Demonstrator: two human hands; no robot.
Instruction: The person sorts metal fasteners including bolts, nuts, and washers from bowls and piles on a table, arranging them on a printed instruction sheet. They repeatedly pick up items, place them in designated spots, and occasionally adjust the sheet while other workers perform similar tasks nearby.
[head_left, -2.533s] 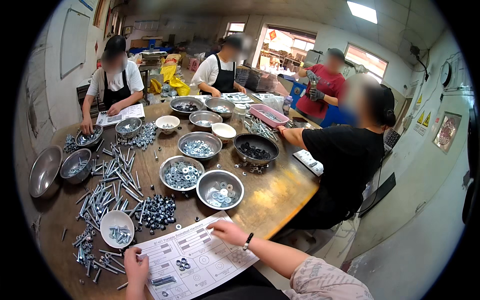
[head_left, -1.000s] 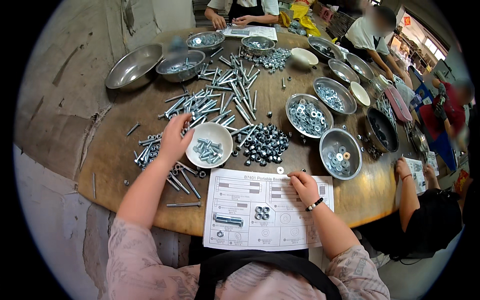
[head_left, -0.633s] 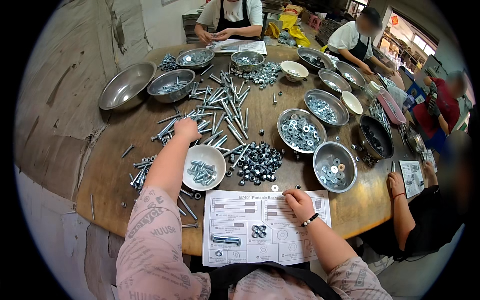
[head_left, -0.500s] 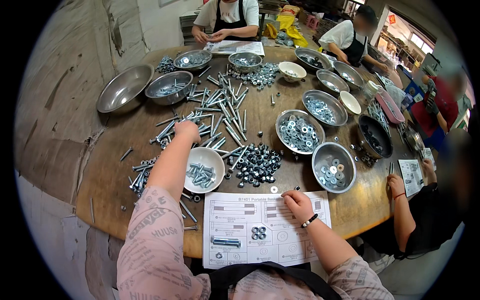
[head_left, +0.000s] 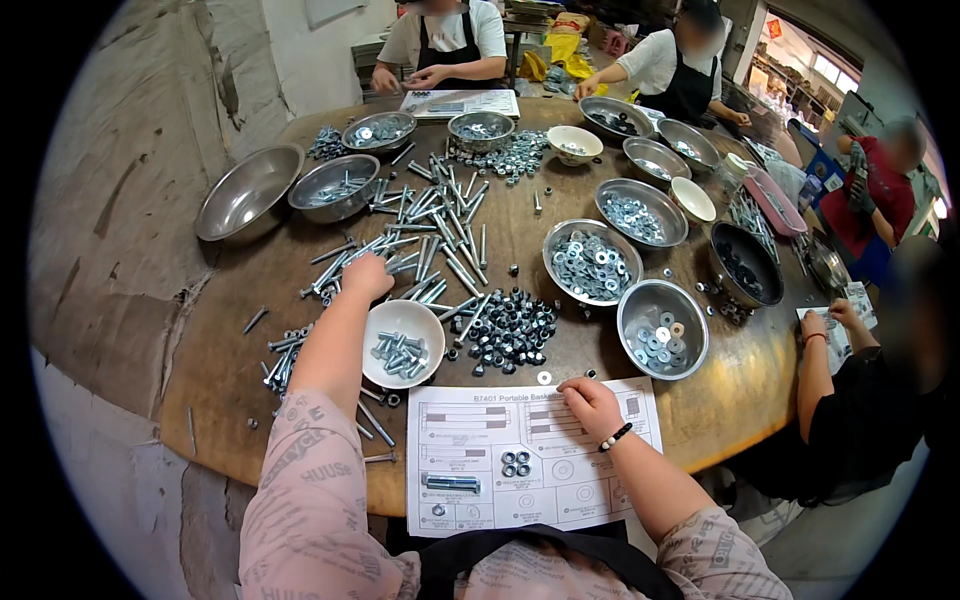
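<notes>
Hands and loose hardware at a wooden table [head_left: 240,360]. The left hand [head_left: 367,276] reaches forward over the near left side of a heap of long bolts [head_left: 428,228]; its fingers are hidden among the bolts, so whether it grips one cannot be told. Just below this hand, beside the forearm, stands a white bowl [head_left: 405,316] holding short bolts [head_left: 402,355]. The right hand [head_left: 592,405] rests on the upper edge of a printed sheet [head_left: 620,485], fingers bent; whether they pinch the paper cannot be told. On the sheet, left of the right hand, four nuts [head_left: 516,463] form a square, with bolts laid side by side [head_left: 451,483] to their lower left and a single nut [head_left: 438,510] below those. Dark-topped nuts [head_left: 512,332] lie heaped between the white bowl and a steel bowl [head_left: 652,298] of washers [head_left: 662,343].
</notes>
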